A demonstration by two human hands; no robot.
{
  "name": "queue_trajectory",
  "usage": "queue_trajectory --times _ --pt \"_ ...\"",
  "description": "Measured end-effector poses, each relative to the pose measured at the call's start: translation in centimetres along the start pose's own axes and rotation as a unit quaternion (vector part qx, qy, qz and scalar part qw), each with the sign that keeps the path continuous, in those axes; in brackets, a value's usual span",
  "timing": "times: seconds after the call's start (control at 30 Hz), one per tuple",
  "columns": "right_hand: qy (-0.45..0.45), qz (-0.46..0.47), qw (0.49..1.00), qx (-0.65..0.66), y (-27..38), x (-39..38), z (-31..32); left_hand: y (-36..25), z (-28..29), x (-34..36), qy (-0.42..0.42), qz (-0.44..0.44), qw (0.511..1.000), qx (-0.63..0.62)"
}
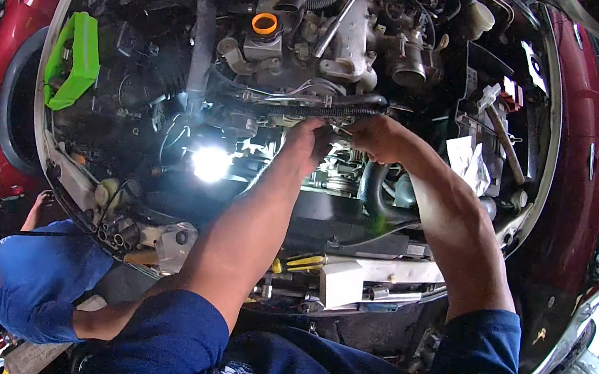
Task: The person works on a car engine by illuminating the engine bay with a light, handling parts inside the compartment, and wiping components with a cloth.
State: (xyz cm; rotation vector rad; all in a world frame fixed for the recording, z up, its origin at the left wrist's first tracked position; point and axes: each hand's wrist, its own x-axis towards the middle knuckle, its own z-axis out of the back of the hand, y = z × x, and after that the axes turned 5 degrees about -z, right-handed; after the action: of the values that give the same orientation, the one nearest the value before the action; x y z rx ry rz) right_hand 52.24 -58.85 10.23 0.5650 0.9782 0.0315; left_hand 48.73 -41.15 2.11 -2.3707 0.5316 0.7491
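Reaching into the engine [353, 48], the left hand [307, 142] and right hand [378, 138] come close together; a ribbed black conduit [293, 111] runs just beyond their fingertips; the right fingers are curled in, the left ones narrow and partly hidden; whether either set grips anything, I cannot tell; a glaring work light [211, 163] sits left of the fingers, nearer the body; a curved black hose [373, 190] lies near the right fingers, bodyward.
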Motion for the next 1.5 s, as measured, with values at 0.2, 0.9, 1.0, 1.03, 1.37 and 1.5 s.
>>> queue_trajectory --times 0.2,0.9,1.0,1.03,1.37,1.5 --pt "-0.185 0.182 0.925 -0.276 -1.7 1.9 -1.1 -0.5 -0.1 0.2 -0.014 0.036 0.997 -0.066" --pt "-0.073 0.119 0.877 -0.459 3.3 -0.6 0.0 -0.3 0.2 0.3 -0.024 0.022 0.998 -0.05" --pt "0.001 -0.058 0.989 -0.138 3.6 -0.9 0.7 -0.5 0.0 0.0 -0.041 0.036 0.998 -0.028" --pt "0.021 -0.057 0.994 -0.092 3.6 -0.8 0.8 -0.6 -0.1 -0.1 -0.04 0.037 0.998 -0.027" --pt "-0.101 0.048 0.939 -0.324 2.9 -0.7 -0.5 -0.6 -0.5 -0.4 -0.065 0.033 0.997 0.01" --pt "-0.048 0.07 0.924 -0.372 3.2 -0.5 0.3 -0.4 -0.2 -0.1 -0.068 0.015 0.996 0.061"
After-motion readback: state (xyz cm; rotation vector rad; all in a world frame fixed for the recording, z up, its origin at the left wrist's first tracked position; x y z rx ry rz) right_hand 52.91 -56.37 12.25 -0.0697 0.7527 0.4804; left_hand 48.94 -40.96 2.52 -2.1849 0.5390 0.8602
